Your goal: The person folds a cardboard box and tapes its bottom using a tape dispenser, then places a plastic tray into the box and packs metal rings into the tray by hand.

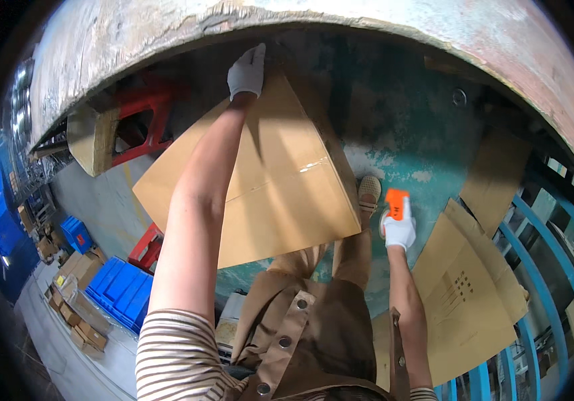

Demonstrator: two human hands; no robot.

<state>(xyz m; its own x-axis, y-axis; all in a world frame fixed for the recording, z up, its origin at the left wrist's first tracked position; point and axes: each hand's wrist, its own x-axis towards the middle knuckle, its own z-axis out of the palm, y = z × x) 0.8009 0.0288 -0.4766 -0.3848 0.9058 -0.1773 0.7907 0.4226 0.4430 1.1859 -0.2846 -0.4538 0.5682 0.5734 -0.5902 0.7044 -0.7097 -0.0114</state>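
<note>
A large brown cardboard box is in front of me at an angle, with a strip of shiny tape near its right edge. My left hand, in a white glove, reaches over it to its far end. The fingers there look stretched out and close together; whether they press on the cardboard is hard to see. Lower right, beside my foot, my right hand wears a white glove too. Its fingers are closed around a small, flat, orange block-like tool with dark marks, held clear of the box.
A worn board edge curves across the top. Flattened cardboard leans by a blue railing on the right. To the left are a red stand, a blue crate and small cartons. The floor is patchy green.
</note>
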